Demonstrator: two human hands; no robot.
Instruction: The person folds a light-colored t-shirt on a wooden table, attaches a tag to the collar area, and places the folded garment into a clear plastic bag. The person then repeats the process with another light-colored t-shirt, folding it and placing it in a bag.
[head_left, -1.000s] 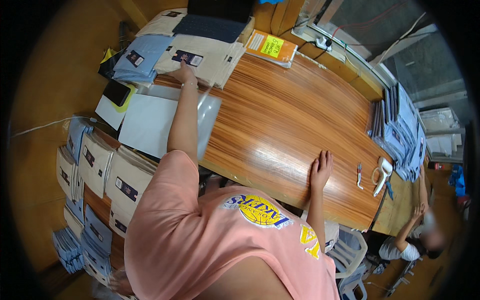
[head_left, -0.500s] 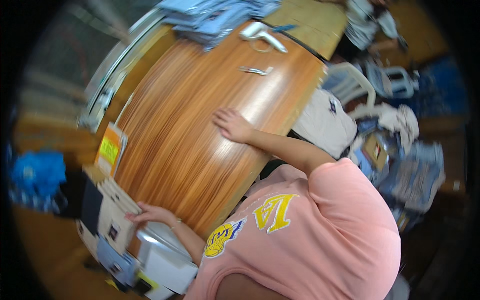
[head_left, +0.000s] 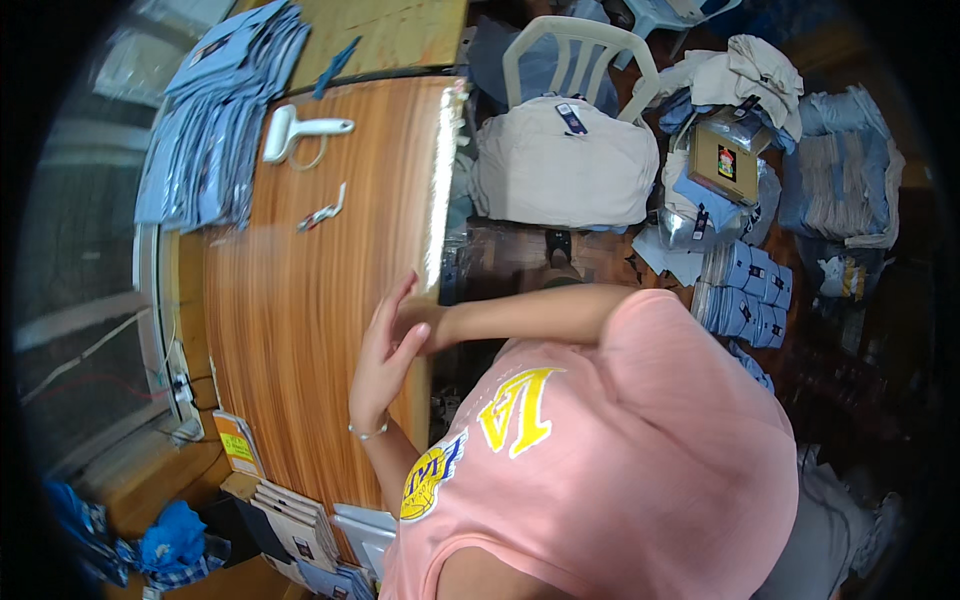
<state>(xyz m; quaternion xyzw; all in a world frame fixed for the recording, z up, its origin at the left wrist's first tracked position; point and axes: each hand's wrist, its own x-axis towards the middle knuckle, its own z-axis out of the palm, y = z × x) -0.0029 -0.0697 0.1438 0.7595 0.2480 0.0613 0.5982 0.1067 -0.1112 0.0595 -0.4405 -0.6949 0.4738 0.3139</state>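
The table (head_left: 290, 340) spreads beneath the hands, which overlap near its edge. Blue packs (head_left: 200, 165) pile by the window. The left hand (head_left: 378, 362) is open, fingers extended, visibly empty; the right hand (head_left: 428, 322) is partly hidden behind it, its grip unclear. Beyond lie a scanner (head_left: 300, 130) and small tool (head_left: 323, 212).

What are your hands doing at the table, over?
Left hand open, partly hiding right hand. Both over table. Small tool, blue clothes farther along.
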